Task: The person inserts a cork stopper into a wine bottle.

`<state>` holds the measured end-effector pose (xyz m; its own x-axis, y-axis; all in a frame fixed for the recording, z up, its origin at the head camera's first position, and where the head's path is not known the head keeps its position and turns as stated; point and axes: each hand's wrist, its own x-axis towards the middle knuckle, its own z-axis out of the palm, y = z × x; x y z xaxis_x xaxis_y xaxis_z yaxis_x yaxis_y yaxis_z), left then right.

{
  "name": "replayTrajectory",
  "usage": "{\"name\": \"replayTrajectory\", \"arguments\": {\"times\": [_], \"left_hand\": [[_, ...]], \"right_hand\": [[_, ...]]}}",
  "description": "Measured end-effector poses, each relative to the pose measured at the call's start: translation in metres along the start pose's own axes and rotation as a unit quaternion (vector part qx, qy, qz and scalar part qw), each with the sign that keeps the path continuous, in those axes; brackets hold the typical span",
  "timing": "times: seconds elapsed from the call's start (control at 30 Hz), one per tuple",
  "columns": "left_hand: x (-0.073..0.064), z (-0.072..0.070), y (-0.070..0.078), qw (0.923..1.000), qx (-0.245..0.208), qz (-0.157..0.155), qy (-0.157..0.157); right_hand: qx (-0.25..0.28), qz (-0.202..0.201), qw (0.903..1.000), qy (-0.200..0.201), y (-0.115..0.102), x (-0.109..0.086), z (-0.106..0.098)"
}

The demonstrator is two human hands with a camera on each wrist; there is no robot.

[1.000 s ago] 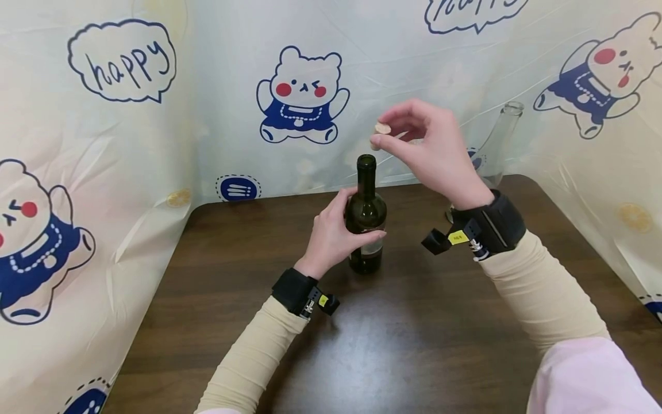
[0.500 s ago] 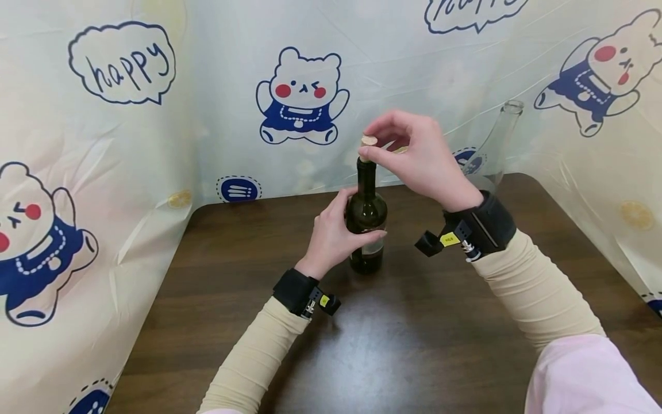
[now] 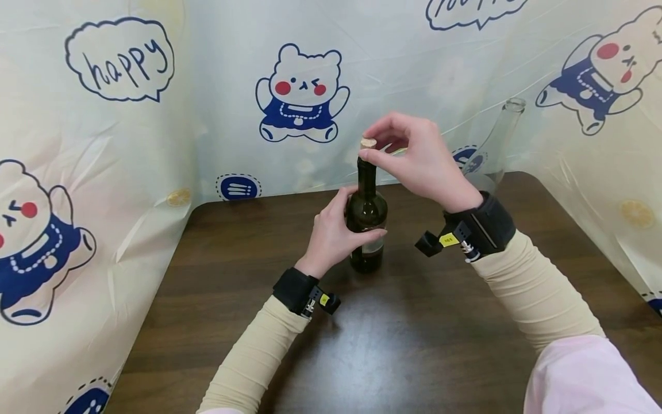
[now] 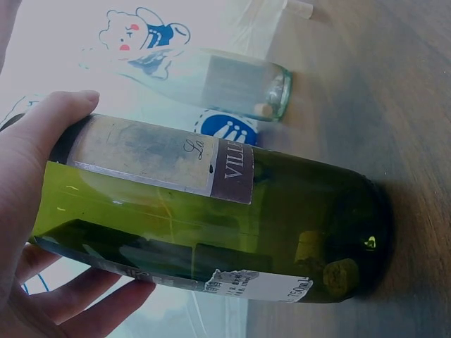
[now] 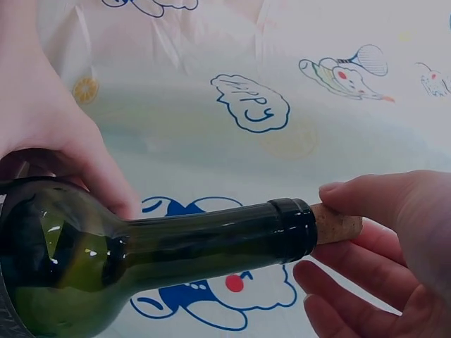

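Note:
A dark green wine bottle (image 3: 368, 208) stands upright on the table, and my left hand (image 3: 331, 240) grips its body from the left. My right hand (image 3: 416, 156) pinches a cork (image 5: 340, 228) between thumb and fingers at the bottle's mouth. In the right wrist view the cork's lower end sits in the opening, and a good part of it sticks out above the rim. Down inside the bottle (image 4: 282, 218), the left wrist view shows corks (image 4: 341, 276) near the base. Fingertips of the right hand behind the cork are partly hidden in the head view.
A clear glass bottle (image 3: 495, 146) stands behind my right hand at the back right, with a small piece (image 4: 263, 110) inside near its base. A pale cylinder (image 4: 299, 8) lies on the brown table (image 3: 233, 247). A printed curtain (image 3: 217, 103) borders the back and sides.
My right hand has moved left and slightly down, bringing the cork from above and beside the bottle onto its mouth. Since half a second ago the cork has sunk slightly. My left hand stays put.

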<state>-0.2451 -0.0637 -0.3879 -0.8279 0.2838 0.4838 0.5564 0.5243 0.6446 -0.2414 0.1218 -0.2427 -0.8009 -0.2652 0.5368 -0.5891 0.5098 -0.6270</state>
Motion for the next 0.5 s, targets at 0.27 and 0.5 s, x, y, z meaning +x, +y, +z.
{"name": "replayTrajectory", "arguments": {"times": [0.27, 0.5], "left_hand": [[0.0006, 0.0001, 0.0001, 1.0, -0.008, 0.0, -0.002], [0.0005, 0.0003, -0.0004, 1.0, -0.006, 0.0, -0.002]], "right_hand": [[0.016, -0.02, 0.9995, 0.019, 0.0053, -0.0028, 0.0046], [0.07, 0.022, 0.9973, 0.008, 0.0073, -0.0015, 0.008]]}}
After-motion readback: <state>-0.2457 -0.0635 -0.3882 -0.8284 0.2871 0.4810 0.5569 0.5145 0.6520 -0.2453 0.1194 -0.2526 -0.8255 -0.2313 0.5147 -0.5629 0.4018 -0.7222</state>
